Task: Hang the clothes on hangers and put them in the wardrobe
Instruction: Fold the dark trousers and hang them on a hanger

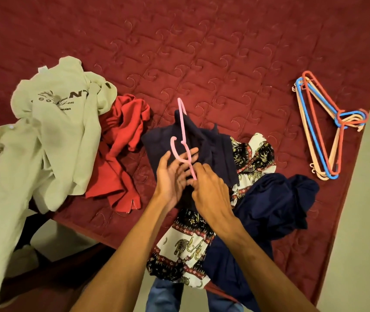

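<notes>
A pink hanger (182,122) lies partly tucked into a dark navy garment (211,145) on the red quilted bed (202,52). Its hook sticks out near my hands. My left hand (172,176) is under the hanger with its fingers spread and relaxed against the navy cloth. My right hand (210,192) pinches the hanger's lower arm at its end. Beneath the navy garment lies a black-and-white elephant-print cloth (186,244).
A pale green shirt (51,131) hangs over the bed's left edge, with a red garment (121,154) beside it. Another navy garment (274,203) lies at the right. Several coloured hangers (323,127) are stacked far right, near the edge. Pale floor lies beyond.
</notes>
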